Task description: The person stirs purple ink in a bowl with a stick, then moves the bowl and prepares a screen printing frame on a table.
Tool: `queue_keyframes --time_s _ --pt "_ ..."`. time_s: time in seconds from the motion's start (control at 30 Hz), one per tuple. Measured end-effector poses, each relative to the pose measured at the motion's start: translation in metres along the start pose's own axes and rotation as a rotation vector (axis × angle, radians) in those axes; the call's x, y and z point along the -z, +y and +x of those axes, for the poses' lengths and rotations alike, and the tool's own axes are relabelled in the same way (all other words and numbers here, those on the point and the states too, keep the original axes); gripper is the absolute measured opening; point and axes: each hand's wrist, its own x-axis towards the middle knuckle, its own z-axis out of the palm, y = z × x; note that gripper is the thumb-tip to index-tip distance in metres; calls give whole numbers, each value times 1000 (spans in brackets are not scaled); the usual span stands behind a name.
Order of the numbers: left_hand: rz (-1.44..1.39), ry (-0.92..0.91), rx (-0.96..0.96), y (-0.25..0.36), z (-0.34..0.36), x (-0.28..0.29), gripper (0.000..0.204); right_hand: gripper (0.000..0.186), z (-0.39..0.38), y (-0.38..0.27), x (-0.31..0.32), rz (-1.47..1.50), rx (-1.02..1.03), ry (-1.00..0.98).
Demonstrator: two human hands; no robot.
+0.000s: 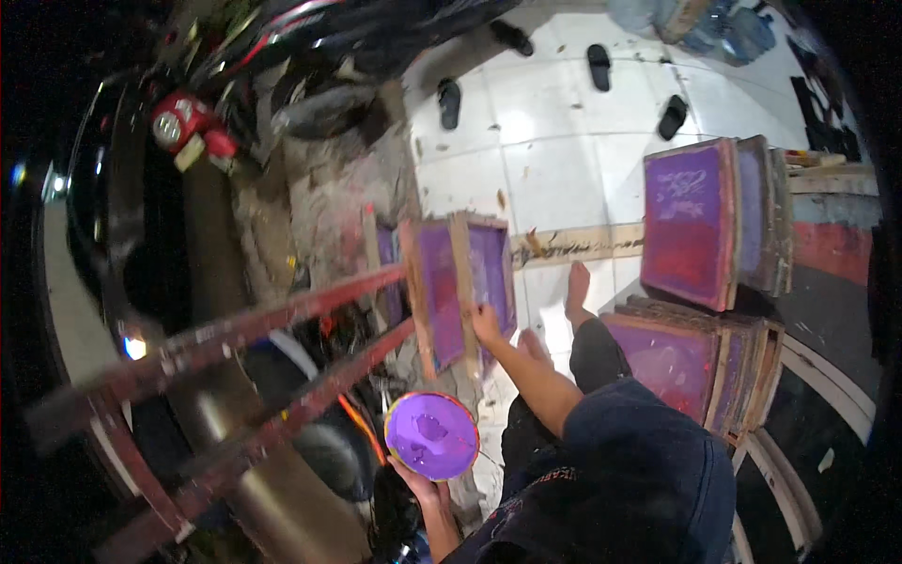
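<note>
Near the lower middle, my left hand (418, 481) holds a round container (430, 434) of purple paint from beneath, its fingers curled at the edge. My right hand (484, 321) grips the wooden edge of an upright screen frame (490, 258) with purple mesh. More such frames (434, 291) stand just left of it, at the ends of two red bars of a rack (338, 287). My bare feet (578, 282) are on the white tiles beside the frames.
Stacks of purple screens (681, 226) lean at the right, with another group (658, 367) below. Black sandals (598, 66) lie on the tiled floor (554, 169). Motorbikes (178, 122) stand upper left by rough concrete (329, 188); plastic water jugs (714, 28) are at top right.
</note>
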Motion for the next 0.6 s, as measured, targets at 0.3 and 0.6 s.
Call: queue_keyframes --time_s 0.3,0.6 --pt "47 -170 -10 19 31 -279 67 73 136 -163 293 -214 -218 406" --pt "143 -580 42 16 89 -651 71 66 263 -377 607 -129 50 766"
